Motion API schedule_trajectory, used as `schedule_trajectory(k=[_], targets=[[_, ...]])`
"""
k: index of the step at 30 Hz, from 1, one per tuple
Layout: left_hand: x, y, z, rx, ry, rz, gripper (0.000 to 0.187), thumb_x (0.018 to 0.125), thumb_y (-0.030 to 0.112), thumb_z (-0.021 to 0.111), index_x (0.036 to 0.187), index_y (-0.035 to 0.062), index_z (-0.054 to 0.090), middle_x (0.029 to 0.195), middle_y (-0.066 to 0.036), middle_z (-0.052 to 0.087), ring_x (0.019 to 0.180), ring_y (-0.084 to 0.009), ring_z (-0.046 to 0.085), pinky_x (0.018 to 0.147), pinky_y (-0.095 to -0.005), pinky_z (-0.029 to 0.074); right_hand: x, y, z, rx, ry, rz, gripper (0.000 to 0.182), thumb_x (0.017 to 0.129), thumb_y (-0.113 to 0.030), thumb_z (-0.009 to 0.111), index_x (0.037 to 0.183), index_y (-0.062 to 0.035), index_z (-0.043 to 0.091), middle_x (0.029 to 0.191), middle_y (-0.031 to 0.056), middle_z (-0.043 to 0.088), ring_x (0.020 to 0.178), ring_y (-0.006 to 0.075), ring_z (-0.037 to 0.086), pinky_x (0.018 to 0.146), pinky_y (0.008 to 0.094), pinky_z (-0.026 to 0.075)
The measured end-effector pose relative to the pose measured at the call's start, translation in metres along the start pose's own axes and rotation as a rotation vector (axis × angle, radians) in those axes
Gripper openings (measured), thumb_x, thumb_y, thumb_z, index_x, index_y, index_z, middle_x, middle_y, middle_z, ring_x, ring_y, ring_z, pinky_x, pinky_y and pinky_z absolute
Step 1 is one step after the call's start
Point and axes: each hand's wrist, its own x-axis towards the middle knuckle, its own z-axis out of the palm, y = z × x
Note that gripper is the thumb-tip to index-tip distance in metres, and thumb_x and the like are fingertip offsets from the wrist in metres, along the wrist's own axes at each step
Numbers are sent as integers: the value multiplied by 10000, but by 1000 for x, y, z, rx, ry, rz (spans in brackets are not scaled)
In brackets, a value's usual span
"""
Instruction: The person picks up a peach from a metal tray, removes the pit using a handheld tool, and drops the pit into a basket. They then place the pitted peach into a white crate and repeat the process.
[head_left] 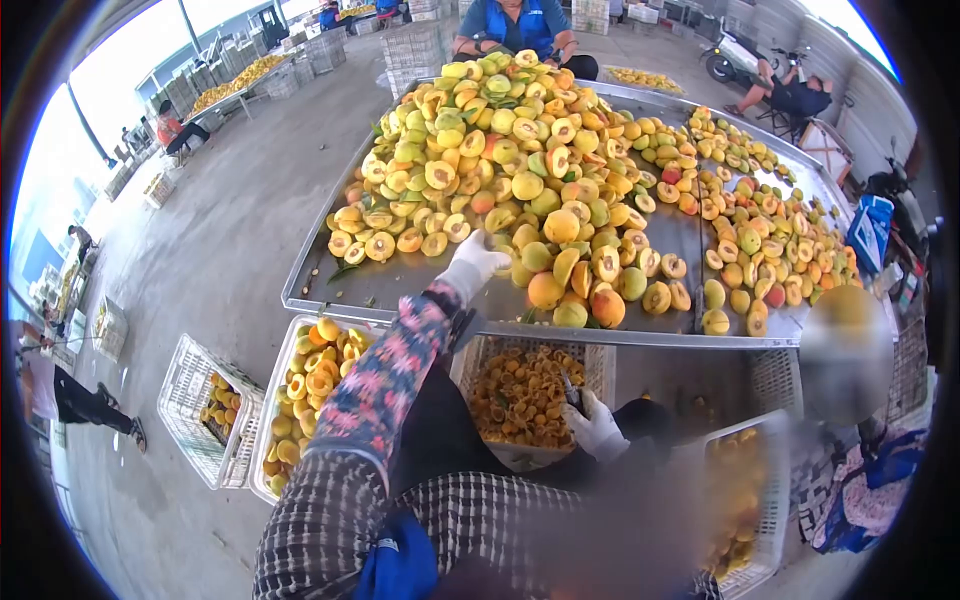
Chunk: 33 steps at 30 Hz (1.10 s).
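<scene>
A large heap of halved and whole yellow-orange fruit (490, 150) lies on the metal table (390, 285). My left hand (478, 262), in a white glove, reaches to the near side of the heap; its fingers touch or nearly touch the fruit, and any piece in them cannot be made out. Lower down, my right hand (597, 425), also gloved in white, is closed round a small dark-handled tool (571, 390). That tool points up over a crate (605, 370) of brownish-orange scraps, below the table's front edge.
Left of my legs stand a white crate (275, 400) full of fruit and another crate (190, 420) partly filled. A further fruit crate (778, 500) is at the right. Across the table sits a person in a blue vest (510, 30). A blurred round object (848, 345) is at the right.
</scene>
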Motion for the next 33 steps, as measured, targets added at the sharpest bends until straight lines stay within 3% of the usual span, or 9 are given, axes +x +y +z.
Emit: schedule_trajectory(k=[3, 6, 7, 11, 17, 21, 26, 30, 33], targets=[[-71, 21, 6, -1088, -157, -168, 360, 819, 116, 595, 1167, 51, 532, 972, -114, 629, 910, -307, 632, 836, -430, 522, 8, -36, 6, 0, 17, -108, 260, 896, -165, 632, 1084, -13, 537, 903, 193, 624, 737, 301, 580, 644, 349, 469], [-110, 27, 15, -1458, -360, -160, 367, 863, 111, 575, 1217, 60, 492, 1053, -145, 614, 947, -330, 621, 847, -486, 513, 14, -107, 10, -271, 235, -573, 336, 895, -140, 611, 1187, -11, 505, 772, 222, 617, 672, 400, 606, 604, 442, 481], [-115, 23, 21, -1552, -338, -244, 345, 925, 231, 578, 1205, 47, 496, 1104, -159, 604, 983, -331, 611, 869, -476, 503, 20, -124, 10, -273, 167, -535, 342, 899, -152, 599, 1186, -4, 483, 782, 228, 621, 684, 408, 610, 608, 456, 482], [-135, 26, 43, -1507, -190, -145, 404, 983, 406, 502, 1136, 32, 525, 1049, -151, 622, 974, -324, 605, 873, -462, 502, 33, -136, 24, -449, 127, -429, 333, 900, -196, 557, 1135, 8, 440, 805, 236, 630, 717, 416, 628, 627, 495, 488], [-146, 33, 49, -1375, -2, -209, 380, 983, 414, 505, 968, 37, 551, 955, -135, 618, 878, -291, 627, 790, -416, 532, 30, -123, 33, -724, 37, -348, 326, 887, -241, 542, 1095, -10, 441, 836, 218, 650, 732, 399, 645, 639, 488, 507], [-145, 25, 43, -1139, -141, -193, 414, 994, 426, 472, 957, 25, 568, 944, -138, 627, 838, -277, 635, 776, -394, 536, 24, -121, 26, -747, -41, -340, 348, 890, -205, 550, 1154, -9, 434, 831, 214, 651, 715, 388, 646, 620, 479, 498], [-147, 25, 33, -1028, -292, -86, 483, 1015, 442, 401, 934, 1, 579, 940, -149, 636, 825, -280, 637, 799, -400, 536, 20, -114, 23, -148, -160, -280, 328, 907, -170, 563, 1167, -1, 457, 833, 238, 643, 738, 397, 637, 611, 468, 466], [-155, 27, 48, -1197, -13, -117, 527, 1012, 469, 389, 923, -14, 582, 910, -166, 633, 824, -293, 640, 780, -404, 539, 23, -114, 25, 351, -354, 31, 324, 915, -208, 572, 1129, 18, 480, 861, 276, 630, 789, 444, 609, 660, 481, 457], [-155, 15, 46, -1124, -14, -191, 550, 1000, 494, 407, 862, -9, 581, 862, -169, 633, 778, -295, 645, 730, -399, 547, 24, -97, 28, -160, -218, -323, 332, 915, -217, 571, 1133, 17, 480, 881, 283, 627, 802, 465, 594, 686, 488, 456]])
